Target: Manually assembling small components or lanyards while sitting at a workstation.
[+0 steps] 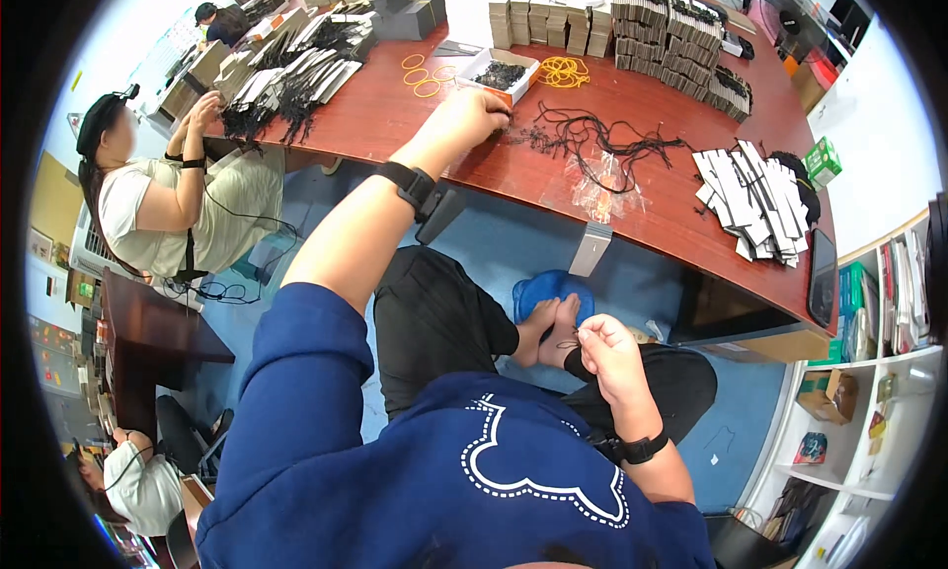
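Note:
My left hand reaches over the front part of the red-brown table, just in front of a shallow white box of small black pieces. Its fingers are curled together, and what they pinch, if anything, is hidden by the small dark bits there. Above my lap, my right hand is closed, thumb against fingers. A thin dark strand seems to show at its fingertips, too small to name. Tangled black cords lie to the right of my left hand, with clear plastic bags nearer the edge.
Yellow rubber bands lie beyond the cords. White strips are heaped at right, near a phone. Bundled stacks stand at the back. At left, a co-worker sits beside piled tags with black cords.

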### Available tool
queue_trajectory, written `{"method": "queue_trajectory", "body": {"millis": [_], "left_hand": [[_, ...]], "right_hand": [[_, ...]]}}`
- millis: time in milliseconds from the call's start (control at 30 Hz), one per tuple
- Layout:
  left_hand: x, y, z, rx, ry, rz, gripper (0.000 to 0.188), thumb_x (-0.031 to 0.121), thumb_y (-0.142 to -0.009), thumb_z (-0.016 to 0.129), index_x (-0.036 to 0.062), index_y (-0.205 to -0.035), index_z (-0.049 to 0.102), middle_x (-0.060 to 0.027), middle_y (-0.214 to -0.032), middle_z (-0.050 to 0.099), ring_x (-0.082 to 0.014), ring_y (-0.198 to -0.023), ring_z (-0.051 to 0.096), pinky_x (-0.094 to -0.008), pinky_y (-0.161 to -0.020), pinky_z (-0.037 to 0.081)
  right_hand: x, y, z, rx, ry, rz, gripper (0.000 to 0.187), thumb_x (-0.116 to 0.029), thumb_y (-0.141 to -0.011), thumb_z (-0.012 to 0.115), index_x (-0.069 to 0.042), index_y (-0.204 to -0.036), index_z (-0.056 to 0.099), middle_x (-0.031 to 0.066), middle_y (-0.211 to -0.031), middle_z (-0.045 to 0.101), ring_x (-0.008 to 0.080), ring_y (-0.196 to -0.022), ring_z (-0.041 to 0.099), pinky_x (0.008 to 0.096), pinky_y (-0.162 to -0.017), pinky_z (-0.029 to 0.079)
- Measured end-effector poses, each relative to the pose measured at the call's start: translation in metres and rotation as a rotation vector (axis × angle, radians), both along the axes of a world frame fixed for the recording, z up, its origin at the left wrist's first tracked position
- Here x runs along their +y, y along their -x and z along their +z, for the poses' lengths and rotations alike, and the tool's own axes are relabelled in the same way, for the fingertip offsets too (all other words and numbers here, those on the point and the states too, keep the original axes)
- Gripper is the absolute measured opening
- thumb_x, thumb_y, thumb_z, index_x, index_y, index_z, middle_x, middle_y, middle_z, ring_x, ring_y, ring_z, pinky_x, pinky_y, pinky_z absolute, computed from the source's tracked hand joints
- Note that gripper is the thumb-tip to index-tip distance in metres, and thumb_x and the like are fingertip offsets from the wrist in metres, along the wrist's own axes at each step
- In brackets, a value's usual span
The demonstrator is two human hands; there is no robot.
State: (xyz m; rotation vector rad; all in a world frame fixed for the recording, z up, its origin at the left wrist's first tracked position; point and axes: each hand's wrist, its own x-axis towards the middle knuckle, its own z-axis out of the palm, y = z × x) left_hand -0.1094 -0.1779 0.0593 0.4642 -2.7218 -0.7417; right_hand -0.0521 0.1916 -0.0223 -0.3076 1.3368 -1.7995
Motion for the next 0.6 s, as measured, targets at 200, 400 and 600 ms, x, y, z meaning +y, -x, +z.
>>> {"method": "queue_trajectory", "body": {"millis": [200,400,600], "left_hand": [[0.003,-0.001,-0.006,-0.073,0.177,-0.043,0.02,0.017,-0.081,0.064,0.0057,-0.096,0.069,-0.0153,-0.091,0.068,-0.0305,-0.087,0.064,-0.0376,-0.08,0.049],[-0.01,0.008,0.0,-0.056,0.229,-0.105,0.017,0.012,-0.082,0.062,0.0069,-0.095,0.07,-0.0149,-0.09,0.068,-0.0311,-0.084,0.065,-0.0385,-0.077,0.05],[-0.026,0.016,0.002,-0.066,0.297,-0.191,0.016,0.009,-0.08,0.063,0.0057,-0.093,0.07,-0.0135,-0.086,0.069,-0.0289,-0.081,0.066,-0.0365,-0.074,0.051]], "right_hand": [[0.002,-0.003,0.001,-0.001,-0.009,0.013,0.006,-0.009,-0.09,0.058,-0.003,-0.09,0.057,-0.0045,-0.064,0.049,0.0025,-0.051,0.04,0.0174,-0.048,0.031],[0.002,-0.002,-0.003,-0.014,-0.005,-0.004,0.005,-0.009,-0.09,0.058,-0.003,-0.09,0.057,-0.0052,-0.063,0.049,0.0023,-0.05,0.041,0.0174,-0.047,0.031],[0.0,0.001,-0.009,-0.052,0.006,0.002,0.004,-0.008,-0.09,0.058,-0.004,-0.09,0.058,-0.0055,-0.062,0.049,0.0021,-0.05,0.041,0.0172,-0.047,0.031]]}}
